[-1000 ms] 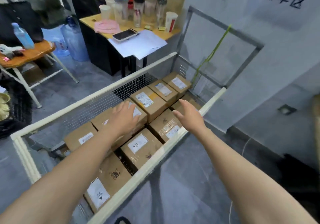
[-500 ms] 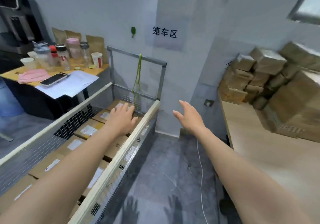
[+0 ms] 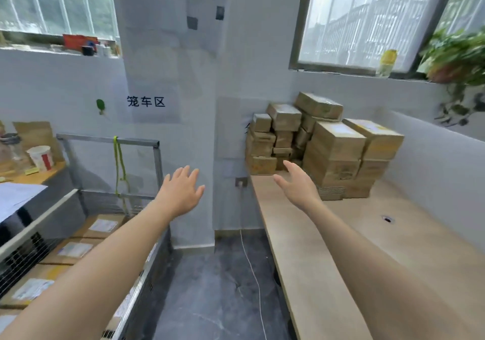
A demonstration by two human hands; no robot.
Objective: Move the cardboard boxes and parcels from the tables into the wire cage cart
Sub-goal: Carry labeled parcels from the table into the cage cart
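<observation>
My left grip (image 3: 181, 195) is stretched out in front of me, fingers straight and spread, holding nothing. In this view it sits before the pale grey wall (image 3: 189, 129), just past the far corner of the white-framed wire cage cart (image 3: 39, 224). My right grip (image 3: 299, 184) is also apart and empty, thumb splayed, palm turned inward. It hangs over the left edge of the long light wooden table (image 3: 393, 247).

The stack of brown cardboard boxes and parcels (image 3: 333, 156) stands at the far end of that table against the wall, several layers high. My right fingertips show in front of its lower left boxes but grasp none.

Inside the cart on my left, labelled brown cardboard boxes (image 3: 73, 250) lie flat in rows. A green cord (image 3: 119, 166) hangs from the cart's grey metal end frame. Between cart and table runs dark grey floor (image 3: 223, 300) with a thin white cable (image 3: 252, 268) across it.
</observation>
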